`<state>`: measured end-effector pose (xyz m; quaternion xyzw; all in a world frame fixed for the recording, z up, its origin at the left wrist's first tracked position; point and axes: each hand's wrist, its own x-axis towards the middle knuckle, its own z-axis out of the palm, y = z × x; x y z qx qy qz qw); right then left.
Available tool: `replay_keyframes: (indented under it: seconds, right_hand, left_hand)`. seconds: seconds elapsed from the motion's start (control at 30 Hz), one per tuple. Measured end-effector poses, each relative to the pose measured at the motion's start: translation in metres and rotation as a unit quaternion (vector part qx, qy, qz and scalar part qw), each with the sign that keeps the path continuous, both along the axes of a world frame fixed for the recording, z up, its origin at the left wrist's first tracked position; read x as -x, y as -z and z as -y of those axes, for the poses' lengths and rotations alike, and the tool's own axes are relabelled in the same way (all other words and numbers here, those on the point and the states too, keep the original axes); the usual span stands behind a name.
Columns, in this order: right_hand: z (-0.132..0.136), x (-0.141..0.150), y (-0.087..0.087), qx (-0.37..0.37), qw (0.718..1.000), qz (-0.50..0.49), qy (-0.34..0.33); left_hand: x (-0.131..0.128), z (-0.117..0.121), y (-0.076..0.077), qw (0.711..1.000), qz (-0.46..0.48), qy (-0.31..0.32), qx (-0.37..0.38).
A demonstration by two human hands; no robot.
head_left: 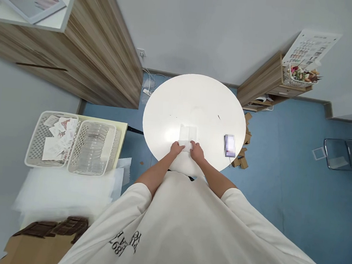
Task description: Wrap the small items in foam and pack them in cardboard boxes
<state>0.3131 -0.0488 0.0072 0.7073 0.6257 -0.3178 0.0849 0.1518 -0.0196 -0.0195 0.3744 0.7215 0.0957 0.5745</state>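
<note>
A thin white folded sheet (188, 133) with visible creases lies on the round white table (194, 94), close to its front edge. Whether it is paper or soft foam, I cannot tell. My left hand (177, 148) grips the near left part of it, thumb on top. Across from it, my right hand (197, 152) holds the near right part, fingers closed. A folded-over flap of the sheet shows between both thumbs.
A phone (230, 146) with a cable lies at the table's right. On the left stand two white baskets, one with cards (58, 138), one with clear plastic pieces (92, 149), near white sheets (66, 188). Small cardboard boxes (243, 158) sit on the floor.
</note>
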Motion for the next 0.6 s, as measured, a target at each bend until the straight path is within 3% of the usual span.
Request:
replay_keyframes:
  seconds: [0.13, 0.37, 0.6]
  right_hand:
    - [-0.002, -0.002, -0.001, 0.0, 1.0, -0.012, 0.001]
    - [-0.001, -0.009, 0.002, 0.003, 0.999, -0.051, 0.017]
    - [0.006, -0.012, 0.007, -0.027, 0.995, -0.093, 0.021]
  left_hand:
    - [-0.013, -0.001, 0.004, 0.999, 0.002, -0.007, -0.038]
    - [-0.037, 0.003, 0.002, 0.99, -0.008, 0.098, -0.097]
    - [-0.033, 0.0, 0.0, 0.984, 0.029, 0.141, -0.103]
